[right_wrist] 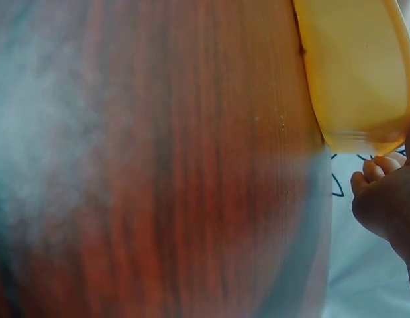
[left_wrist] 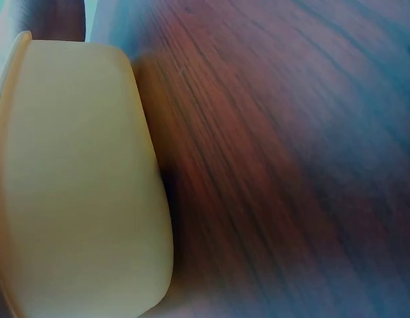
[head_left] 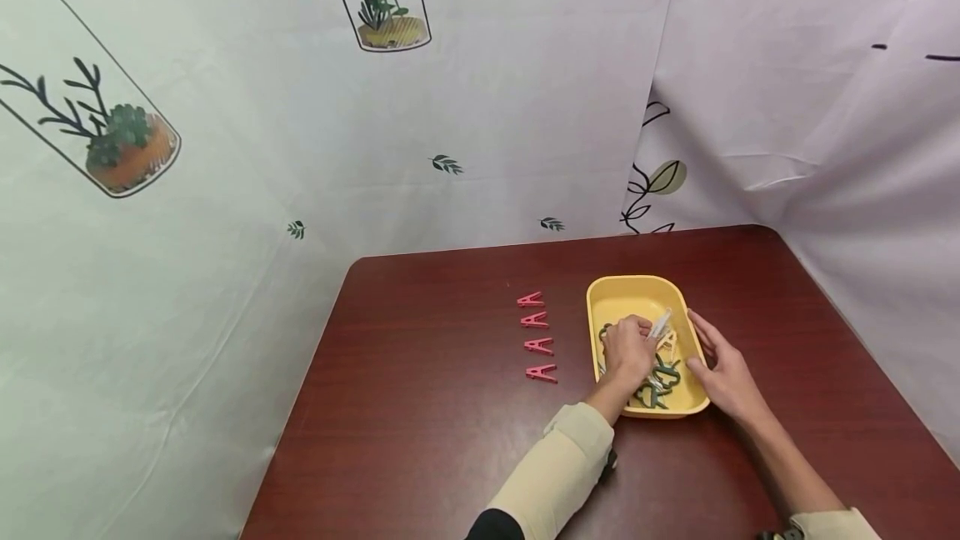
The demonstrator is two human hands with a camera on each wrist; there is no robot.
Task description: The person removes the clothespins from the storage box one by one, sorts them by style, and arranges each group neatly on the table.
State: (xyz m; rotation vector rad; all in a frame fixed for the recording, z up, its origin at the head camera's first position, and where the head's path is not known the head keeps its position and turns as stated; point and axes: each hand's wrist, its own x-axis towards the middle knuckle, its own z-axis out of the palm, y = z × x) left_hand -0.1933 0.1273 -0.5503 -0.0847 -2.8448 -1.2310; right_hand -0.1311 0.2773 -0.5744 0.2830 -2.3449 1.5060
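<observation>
Right of frame centre, my left hand [head_left: 630, 350] pinches a white clip [head_left: 662, 322], apparently picking; lifting calls for steadiness. My right hand [head_left: 726, 372], fingers apart, touches the yellow tray [head_left: 632, 297].

– Where's the head view from?
– High above the desk [head_left: 420, 423], facing forward and down, taking in both far corners.
– And the wrist views?
– Low over the desk: left very near the outer wall of the tub [left_wrist: 79, 179], right farther off, with a desk edge beyond. Both share the tub's outside.
</observation>
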